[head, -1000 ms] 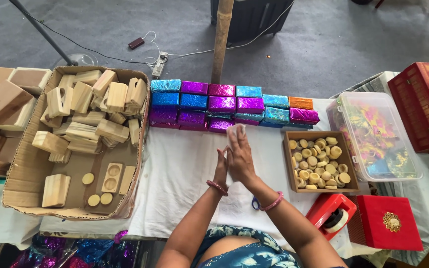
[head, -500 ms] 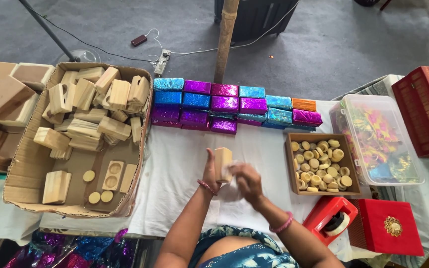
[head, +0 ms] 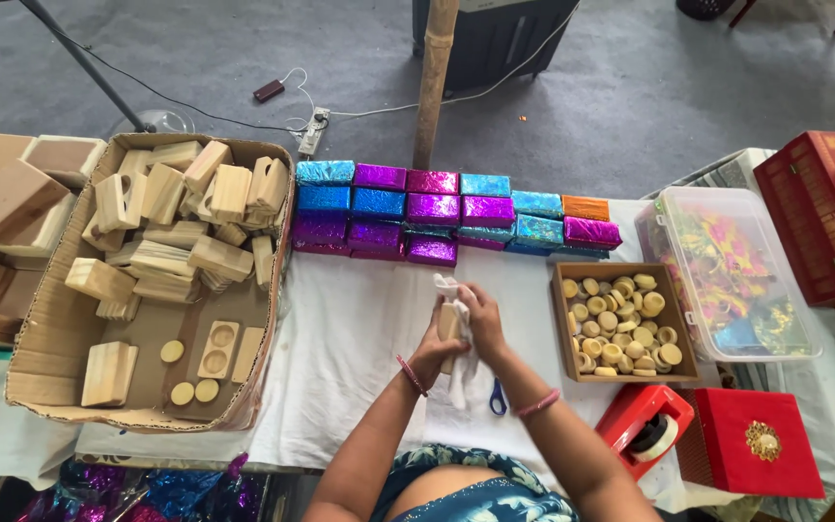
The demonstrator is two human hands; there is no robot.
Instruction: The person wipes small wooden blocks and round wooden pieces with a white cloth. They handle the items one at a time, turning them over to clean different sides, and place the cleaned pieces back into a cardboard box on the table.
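Note:
Over the white-covered table [head: 359, 329], both hands meet around a small wooden block [head: 448, 324]. My left hand [head: 434, 348] grips the block from below. My right hand [head: 480, 319] presses a white cloth [head: 458, 372] against the block, and the cloth hangs down beneath the hands. Part of the block is hidden by the fingers and the cloth. Blue-handled scissors [head: 498, 396] lie on the table just under my right wrist.
A cardboard box [head: 50, 387] of wooden blocks sits at the left. Shiny foil-wrapped blocks [head: 437, 208] are stacked in rows at the back. A wooden tray [head: 564, 329] of small round pieces, a clear plastic tub [head: 727, 271], a red tape dispenser [head: 645, 425] and red boxes [head: 761, 445] stand at the right.
My hands were pressed together palm to palm, holding nothing. They have since taken up a wooden block and a white cloth, and now hold both close together.

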